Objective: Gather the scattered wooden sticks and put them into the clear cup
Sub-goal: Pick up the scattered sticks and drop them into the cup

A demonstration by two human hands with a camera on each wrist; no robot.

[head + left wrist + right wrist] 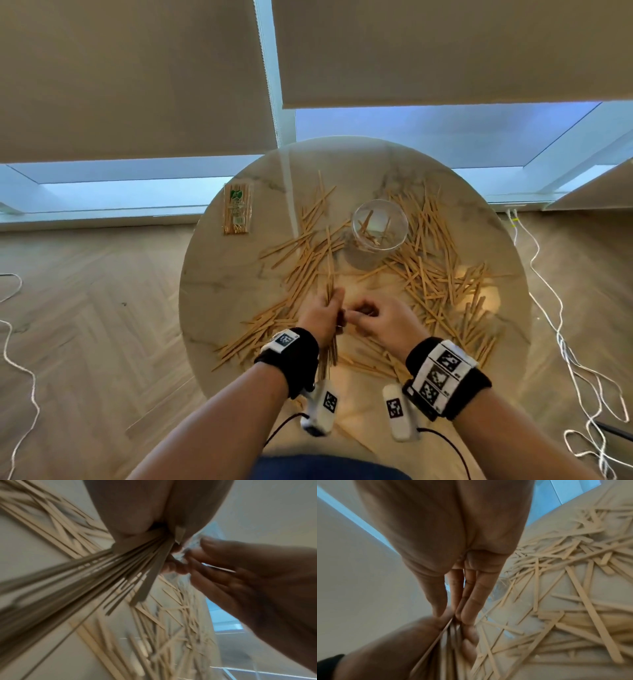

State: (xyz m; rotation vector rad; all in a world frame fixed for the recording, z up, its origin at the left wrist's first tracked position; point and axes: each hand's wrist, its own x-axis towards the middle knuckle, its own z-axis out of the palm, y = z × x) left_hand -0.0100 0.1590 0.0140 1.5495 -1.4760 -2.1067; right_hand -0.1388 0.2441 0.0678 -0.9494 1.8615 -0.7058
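Note:
Loose wooden sticks (pixel 435 274) lie all over the round marble table (pixel 233 274). The clear cup (pixel 380 222) stands upright at the centre with a few sticks inside. Near the table's front, my left hand (pixel 330 308) grips an upright bundle of sticks (pixel 329 284), seen fanning out in the left wrist view (pixel 102 574). My right hand (pixel 356 313) is right beside it. Its thumb and fingertips (pixel 467 609) meet at the bundle and pinch a thin stick (pixel 433 645) that runs down along the left hand.
A sealed packet of sticks (pixel 237 209) lies at the table's far left edge. White cords (pixel 548 308) trail over the wooden floor on the right, and another cord (pixel 20 359) on the left. Windows with lowered blinds (pixel 137 68) are behind the table.

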